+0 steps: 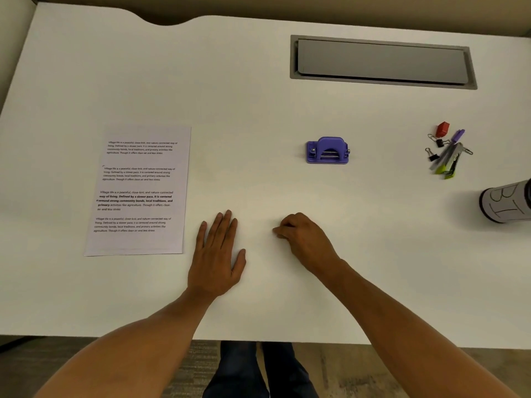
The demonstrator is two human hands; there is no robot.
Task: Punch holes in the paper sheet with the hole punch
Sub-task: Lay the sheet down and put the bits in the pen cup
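Note:
A printed paper sheet (138, 193) with several blocks of text lies flat on the white desk (258, 104), left of centre. The purple hole punch (327, 150) stands on the desk right of centre, apart from the sheet. My left hand (217, 254) lies flat on the desk, fingers straight, just right of the sheet's lower corner and not touching it. My right hand (304, 239) rests on the desk below the punch with its fingers curled under and nothing in it.
A grey cable hatch (382, 61) is set into the desk at the back right. Binder clips, a small red object and a stapler (445, 152) lie in a cluster at the right. A white cylinder with markings (505, 201) lies at the right edge.

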